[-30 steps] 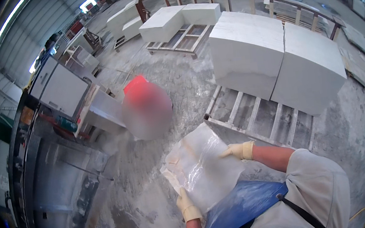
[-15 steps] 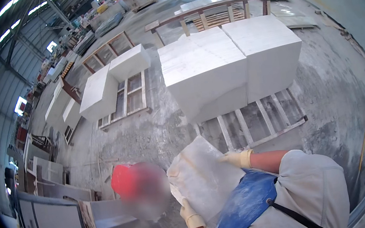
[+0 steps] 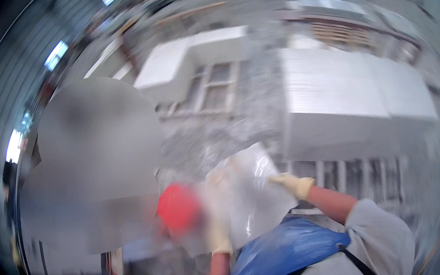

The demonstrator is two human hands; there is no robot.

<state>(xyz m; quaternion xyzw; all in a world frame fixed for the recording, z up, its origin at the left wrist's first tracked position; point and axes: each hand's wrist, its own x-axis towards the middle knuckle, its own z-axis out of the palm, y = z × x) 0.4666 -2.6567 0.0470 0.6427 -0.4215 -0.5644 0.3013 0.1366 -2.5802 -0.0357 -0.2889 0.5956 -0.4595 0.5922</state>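
Between my hands is a whitish, glossy sheet (image 3: 252,194), held in front of my blue apron (image 3: 285,251). Pale yellow gloves cover both hands. My left hand (image 3: 218,237) is closed at the sheet's left edge; motion and a blurred patch smear its fingers. At the right edge, my right hand (image 3: 294,185) grips the sheet, its fingertips pointing left over the margin. Close to the sheet's left side shows a red cap (image 3: 178,208), worn by a person whose other parts are blurred.
Large white stone blocks (image 3: 335,83) rest ahead right, above a slatted metal frame (image 3: 342,177). More white blocks (image 3: 166,66) lie further left beside another frame (image 3: 219,90). A wooden pallet (image 3: 339,32) is behind. Heavy blur hides much of the left side.
My view has swung left, so the blocks appear further right. The sheet stays in both hands and lies at a different angle. The red cap appears closer to my left hand.
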